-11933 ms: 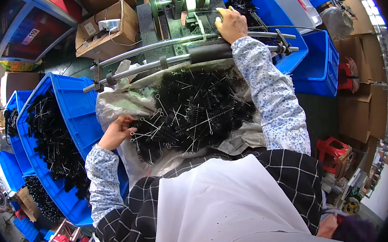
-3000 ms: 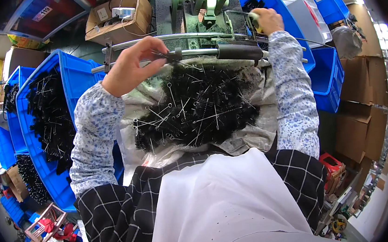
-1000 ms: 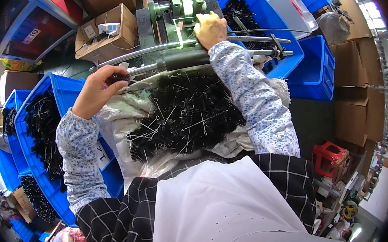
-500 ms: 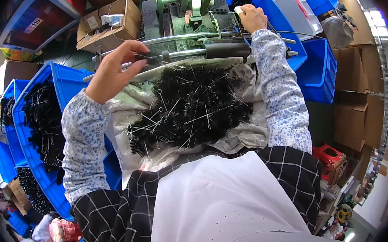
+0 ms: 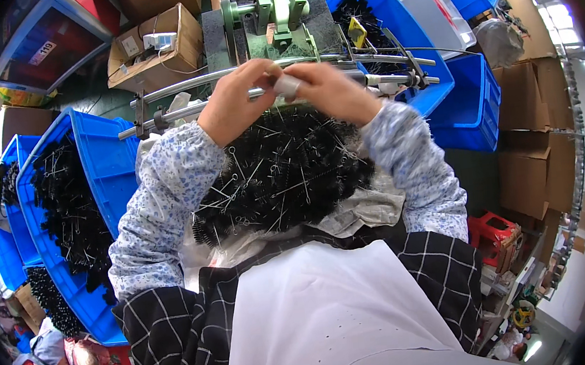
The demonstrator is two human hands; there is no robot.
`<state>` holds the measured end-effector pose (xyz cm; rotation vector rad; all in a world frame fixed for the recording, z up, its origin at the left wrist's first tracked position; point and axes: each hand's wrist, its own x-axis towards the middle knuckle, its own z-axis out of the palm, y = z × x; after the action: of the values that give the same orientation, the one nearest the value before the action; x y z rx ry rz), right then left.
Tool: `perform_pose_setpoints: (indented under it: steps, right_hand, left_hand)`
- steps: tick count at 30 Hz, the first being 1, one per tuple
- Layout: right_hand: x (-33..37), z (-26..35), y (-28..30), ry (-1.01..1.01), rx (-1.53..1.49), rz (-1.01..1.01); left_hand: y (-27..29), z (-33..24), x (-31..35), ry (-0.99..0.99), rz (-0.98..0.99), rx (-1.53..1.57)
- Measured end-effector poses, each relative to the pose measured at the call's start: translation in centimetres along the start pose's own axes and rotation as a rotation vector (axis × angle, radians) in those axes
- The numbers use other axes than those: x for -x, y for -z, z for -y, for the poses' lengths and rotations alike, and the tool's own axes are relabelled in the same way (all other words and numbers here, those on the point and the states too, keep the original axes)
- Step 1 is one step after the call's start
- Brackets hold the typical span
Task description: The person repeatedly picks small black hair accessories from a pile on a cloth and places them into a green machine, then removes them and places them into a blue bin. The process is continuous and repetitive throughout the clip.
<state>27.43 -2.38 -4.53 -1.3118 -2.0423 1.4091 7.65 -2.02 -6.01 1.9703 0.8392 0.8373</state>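
Hands meet at the far metal rail: left hand and right hand both have fingers pinched on a small white tube, right above the heap of black wire brushes. Blue bin sits left.

Both hands meet at a metal rail before a green machine: the left hand and right hand pinch a small pale cylinder. A heap of black wire brushes lies near; a blue bin stands left.
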Motion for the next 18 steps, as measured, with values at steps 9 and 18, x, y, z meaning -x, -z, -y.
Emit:
perform_pose_setpoints:
  steps: [9,18]
  right_hand:
    - [-5.4,-10.2,5.5,-0.067,1.142,-0.712]
    - [-6.9,-10.5,5.6,-0.034,1.125,-0.599]
  left_hand:
    - [1.9,4.7,6.0,0.292,0.415,-0.316]
    - [1.3,5.0,6.4,0.285,0.569,-0.324]
